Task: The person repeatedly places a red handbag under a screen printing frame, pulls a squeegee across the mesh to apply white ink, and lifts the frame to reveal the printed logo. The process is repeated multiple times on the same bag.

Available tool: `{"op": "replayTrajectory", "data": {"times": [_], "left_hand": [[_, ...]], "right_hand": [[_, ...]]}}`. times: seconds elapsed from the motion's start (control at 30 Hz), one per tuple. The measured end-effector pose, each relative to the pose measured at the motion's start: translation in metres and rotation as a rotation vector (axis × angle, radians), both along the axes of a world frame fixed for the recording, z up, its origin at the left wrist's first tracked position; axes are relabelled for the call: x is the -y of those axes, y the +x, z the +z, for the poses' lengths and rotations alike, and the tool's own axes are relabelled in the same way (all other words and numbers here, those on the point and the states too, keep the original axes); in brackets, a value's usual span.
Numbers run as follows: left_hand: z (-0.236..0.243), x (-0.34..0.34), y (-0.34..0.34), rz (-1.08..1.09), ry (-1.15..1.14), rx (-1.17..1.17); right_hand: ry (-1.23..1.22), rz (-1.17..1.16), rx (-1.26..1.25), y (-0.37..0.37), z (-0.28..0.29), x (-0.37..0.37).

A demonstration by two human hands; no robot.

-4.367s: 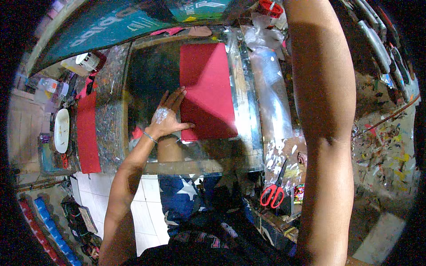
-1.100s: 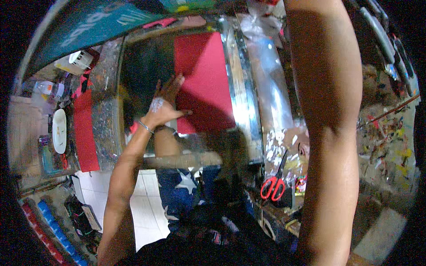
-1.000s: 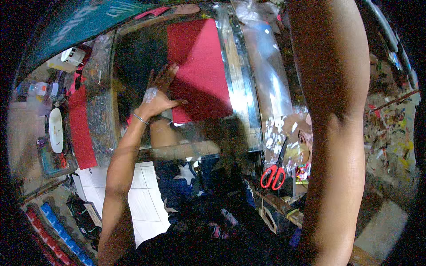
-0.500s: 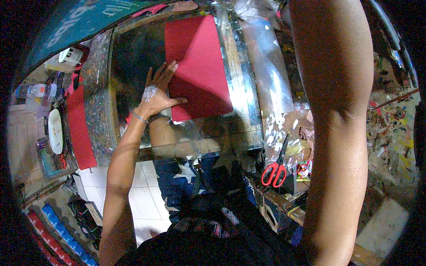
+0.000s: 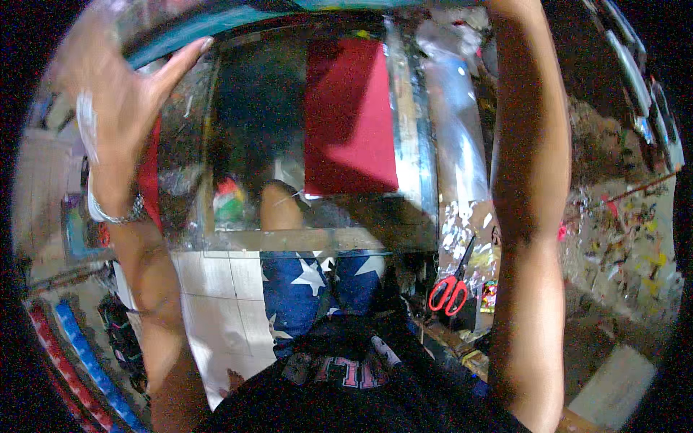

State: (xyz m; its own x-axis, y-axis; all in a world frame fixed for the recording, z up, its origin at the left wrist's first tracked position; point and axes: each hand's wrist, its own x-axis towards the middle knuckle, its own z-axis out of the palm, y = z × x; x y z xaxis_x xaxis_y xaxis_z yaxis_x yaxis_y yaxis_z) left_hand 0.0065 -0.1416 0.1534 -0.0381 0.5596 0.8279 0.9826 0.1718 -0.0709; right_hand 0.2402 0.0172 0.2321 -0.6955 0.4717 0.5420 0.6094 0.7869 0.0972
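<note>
My left hand (image 5: 119, 101) is raised at the upper left, close to the camera, thumb stretched out and apart from the palm. Its other fingers are smeared by motion, and I see nothing in its grasp. A pale patch marks the back of this hand, and a bracelet circles the wrist. On the glass-topped table (image 5: 260, 94) lies a flat red sheet (image 5: 361, 137), untouched by the left hand and partly in shadow. My right forearm runs up the right side; the right hand is beyond the upper edge, out of the picture.
Red-handled scissors (image 5: 447, 294) lie at the table's right, below a clear plastic-wrapped bundle (image 5: 456, 101). A red strip (image 5: 151, 187) shows behind my left wrist. Blue and red strips (image 5: 94, 364) lie at the lower left. A paint-spattered surface (image 5: 624, 245) spreads on the right.
My left hand has left the red sheet and moved up and to the left. The right forearm has shifted slightly left in the picture.
</note>
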Motion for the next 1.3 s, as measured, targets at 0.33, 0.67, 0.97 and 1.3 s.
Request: {"op": "replayTrajectory", "data": {"times": [0.33,0.67,0.97,1.3], "left_hand": [[-0.177,0.090,0.031,-0.374,-0.735,0.273],[-0.209,0.091,0.030,-0.380,-0.754,0.223],[-0.213,0.093,0.024,-0.414,-0.787,0.284],[-0.213,0.087,0.018,-0.432,-0.811,0.436]], "right_hand": [[-0.332,0.044,0.191,0.031,-0.216,0.098],[-0.616,0.047,0.309,0.020,-0.212,0.054],[-0.370,0.009,0.223,0.049,-0.257,0.115],[-0.401,-0.024,0.300,-0.030,-0.245,-0.079]]}}
